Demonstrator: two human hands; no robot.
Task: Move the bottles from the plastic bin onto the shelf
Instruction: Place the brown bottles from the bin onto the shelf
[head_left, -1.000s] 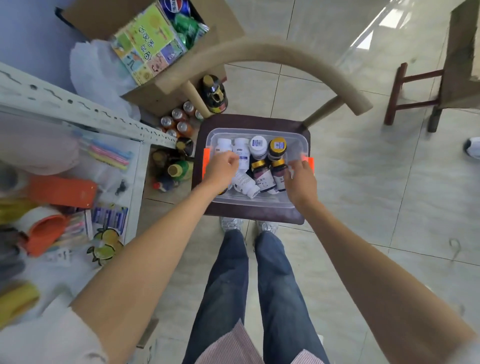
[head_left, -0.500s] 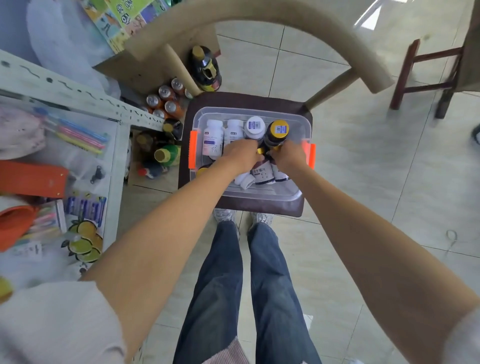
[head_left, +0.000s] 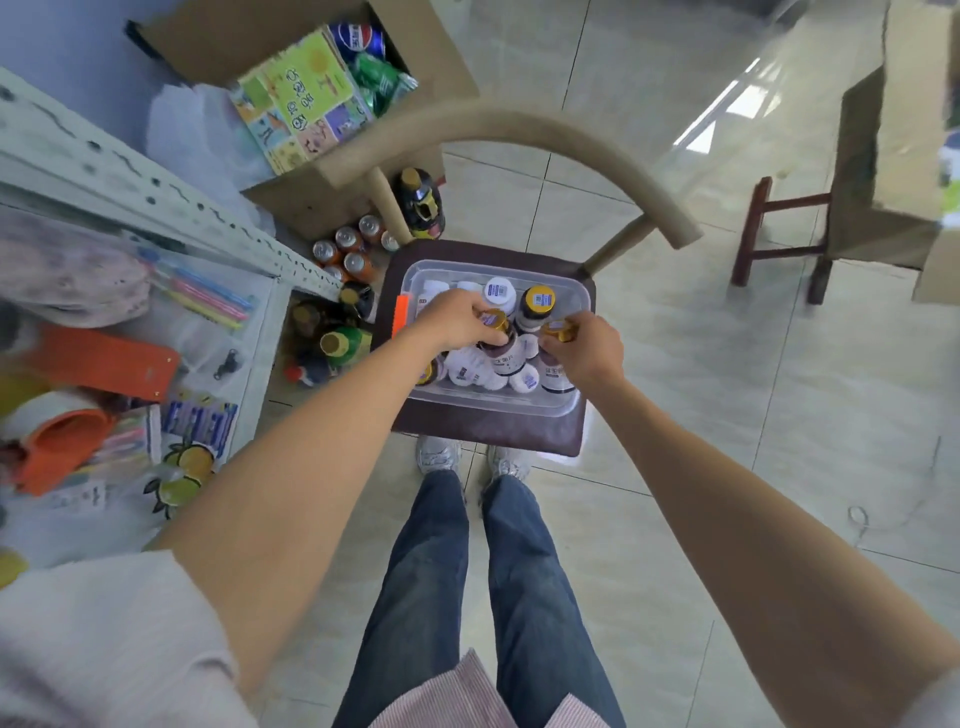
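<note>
Both hands now lift what they were only reaching for half a second ago: our left hand (head_left: 457, 319) pinches one gold-capped brown bottle (head_left: 497, 345) by its neck, our right hand (head_left: 587, 353) another (head_left: 556, 358), so the transfer to the shelf (head_left: 156, 208) begins. White and brown bottles crowd the plastic bin (head_left: 488, 402) on the chair seat (head_left: 483, 431), several lying against its near edge.

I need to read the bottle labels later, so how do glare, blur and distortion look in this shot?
Head view: window glare streaks the floor tiles at upper right; the shelf at left is motion-smeared; the wide lens bows the chair back; labels in the bin are too small and soft to read, partly hidden by the left hand and right hand.
</note>
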